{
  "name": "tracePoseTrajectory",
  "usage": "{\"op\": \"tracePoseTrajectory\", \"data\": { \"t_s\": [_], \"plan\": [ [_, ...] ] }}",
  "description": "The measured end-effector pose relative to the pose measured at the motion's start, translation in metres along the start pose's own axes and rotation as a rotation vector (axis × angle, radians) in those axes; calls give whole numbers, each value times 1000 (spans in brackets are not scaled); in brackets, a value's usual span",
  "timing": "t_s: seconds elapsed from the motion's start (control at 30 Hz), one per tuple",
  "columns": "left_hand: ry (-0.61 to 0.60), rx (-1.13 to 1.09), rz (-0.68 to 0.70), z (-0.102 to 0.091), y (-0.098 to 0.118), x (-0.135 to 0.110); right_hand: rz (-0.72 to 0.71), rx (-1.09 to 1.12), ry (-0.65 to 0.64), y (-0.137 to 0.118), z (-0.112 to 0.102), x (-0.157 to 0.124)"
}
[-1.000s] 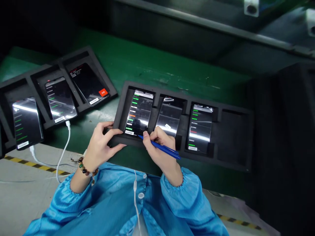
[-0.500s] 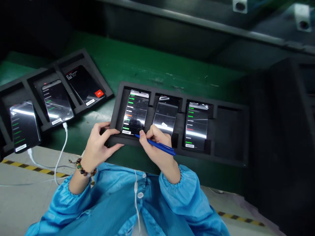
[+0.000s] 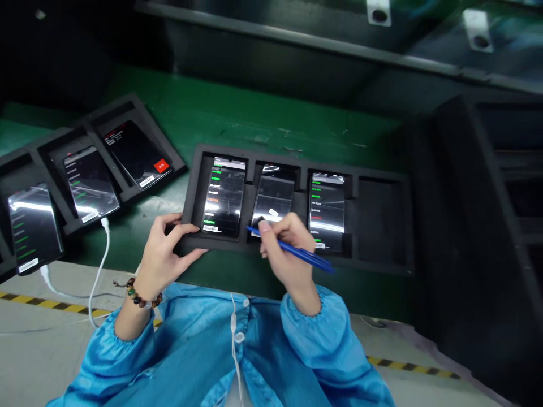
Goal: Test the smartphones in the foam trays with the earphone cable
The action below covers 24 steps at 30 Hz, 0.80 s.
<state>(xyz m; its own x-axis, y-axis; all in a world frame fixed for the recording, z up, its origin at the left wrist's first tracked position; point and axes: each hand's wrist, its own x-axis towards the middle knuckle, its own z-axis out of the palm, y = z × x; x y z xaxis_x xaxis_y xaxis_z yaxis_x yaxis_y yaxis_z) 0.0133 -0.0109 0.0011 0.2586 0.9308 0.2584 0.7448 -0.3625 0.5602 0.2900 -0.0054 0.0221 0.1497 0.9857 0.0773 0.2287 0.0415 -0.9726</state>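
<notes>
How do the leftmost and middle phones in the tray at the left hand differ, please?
The leftmost phone shows a list with green, white and orange lines; the middle phone has a dark screen with no readable list. The leftmost phone has a white label near its bottom edge, while the middle phone bears a tilted white patch higher up. Both lie face up in the tray.

The pen (image 3: 301, 254) was deep blue, the smock (image 3: 190, 339) a brighter sky blue. The four-slot tray (image 3: 384, 226) was charcoal black, the tabletop (image 3: 254, 124) dark green. The leftmost smartphone (image 3: 224, 198) in that tray showed green, white and orange text on black; the rightmost smartphone (image 3: 327, 209) there, green, white and red. The smartphone with a solid red block (image 3: 136, 152) was otherwise mostly black. The charging cable (image 3: 106, 247) was white, the beaded bracelet (image 3: 139, 298) brown, green and black, the floor tape (image 3: 55, 305) yellow-and-black striped.
</notes>
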Motion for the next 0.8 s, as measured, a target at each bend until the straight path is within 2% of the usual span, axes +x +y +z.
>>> {"op": "tracePoseTrajectory", "data": {
  "t_s": [0.17,0.27,0.4,0.8],
  "plan": [
    [17,11,42,0,-4,1,23,-158,439,18,-83,-7],
    [30,28,44,0,-6,2,16,-180,479,28,-116,-13],
    [39,36,24,-1,-5,4,6,-192,439,36,-124,-20],
    [-4,36,-47,-8,2,8,16,-208,472,40,-130,-21]
  ]
}}
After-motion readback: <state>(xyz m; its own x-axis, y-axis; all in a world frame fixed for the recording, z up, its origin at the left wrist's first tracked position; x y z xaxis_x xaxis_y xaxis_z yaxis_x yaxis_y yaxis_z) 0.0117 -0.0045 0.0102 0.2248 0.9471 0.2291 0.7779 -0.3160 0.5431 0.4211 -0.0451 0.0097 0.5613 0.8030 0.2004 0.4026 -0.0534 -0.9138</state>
